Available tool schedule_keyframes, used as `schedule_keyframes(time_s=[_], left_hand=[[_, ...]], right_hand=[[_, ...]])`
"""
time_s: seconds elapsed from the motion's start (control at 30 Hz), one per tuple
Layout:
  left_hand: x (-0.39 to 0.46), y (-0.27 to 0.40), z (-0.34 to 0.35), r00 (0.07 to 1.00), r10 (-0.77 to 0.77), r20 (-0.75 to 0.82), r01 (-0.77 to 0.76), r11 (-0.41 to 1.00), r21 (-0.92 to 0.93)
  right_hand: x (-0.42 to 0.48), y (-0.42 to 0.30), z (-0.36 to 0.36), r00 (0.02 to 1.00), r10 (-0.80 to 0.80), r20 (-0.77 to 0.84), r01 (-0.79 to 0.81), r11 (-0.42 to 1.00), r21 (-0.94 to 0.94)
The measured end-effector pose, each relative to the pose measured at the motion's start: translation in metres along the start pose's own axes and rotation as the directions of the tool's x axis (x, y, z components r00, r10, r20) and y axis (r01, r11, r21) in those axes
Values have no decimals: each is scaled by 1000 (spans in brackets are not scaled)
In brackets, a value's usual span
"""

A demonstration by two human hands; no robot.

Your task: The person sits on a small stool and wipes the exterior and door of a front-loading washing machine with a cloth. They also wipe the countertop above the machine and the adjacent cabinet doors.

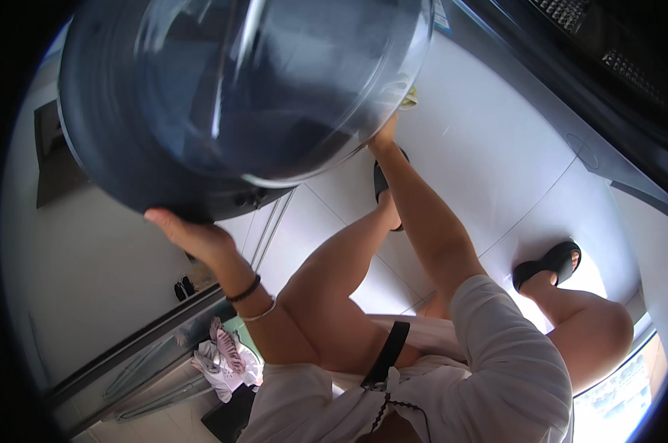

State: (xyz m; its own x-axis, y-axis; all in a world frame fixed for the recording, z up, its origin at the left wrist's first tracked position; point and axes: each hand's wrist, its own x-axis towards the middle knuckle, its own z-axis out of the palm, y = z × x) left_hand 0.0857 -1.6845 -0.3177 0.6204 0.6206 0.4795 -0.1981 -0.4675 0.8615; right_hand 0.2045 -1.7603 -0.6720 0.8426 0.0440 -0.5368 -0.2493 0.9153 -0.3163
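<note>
A large round appliance door with a clear bulging bowl (pixel 289 83) and a dark rim (pixel 112 171) fills the upper left; it looks like a front-loading washing machine's door. My left hand (pixel 198 238) is at the rim's lower edge, thumb showing and the other fingers hidden behind it. My right hand (pixel 386 133) is at the bowl's right side, its fingers mostly hidden by the door. A small yellow cloth-like thing (pixel 410 99) shows just beyond that hand; whether the hand holds it is unclear.
The dark appliance body (pixel 594 105) with perforated metal inside stands at upper right. Black slippers (pixel 550 264) are on my feet on the tiled floor (pixel 478 194). A framed glass panel (pixel 162 354) is at lower left, near crumpled pale and pink fabric (pixel 226 360). A white wall-like surface (pixel 107 266) lies left.
</note>
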Motion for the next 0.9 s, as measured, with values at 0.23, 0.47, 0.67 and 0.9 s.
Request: schedule_keyframes(time_s=[0.23, 0.47, 0.67, 0.9], left_hand=[[-43, 24, 16, 994, 56, -90, -67, 991, -116], [-79, 43, 12, 995, 5, -96, -6, 1000, -13], [-101, 71, 17, 993, -117, 0, 116, 989, -92], [-124, 89, 2, 909, -300, 291, 339, 936, -95]], right_hand=[[-123, -18, 13, 965, 230, -125, -236, 971, -40], [-235, -39, 36, 965, 189, -179, -241, 909, -339], [-294, -82, 47, 988, 155, 9, -135, 891, -434], [-388, -193, 75, 977, -75, 199, 125, 960, -250]])
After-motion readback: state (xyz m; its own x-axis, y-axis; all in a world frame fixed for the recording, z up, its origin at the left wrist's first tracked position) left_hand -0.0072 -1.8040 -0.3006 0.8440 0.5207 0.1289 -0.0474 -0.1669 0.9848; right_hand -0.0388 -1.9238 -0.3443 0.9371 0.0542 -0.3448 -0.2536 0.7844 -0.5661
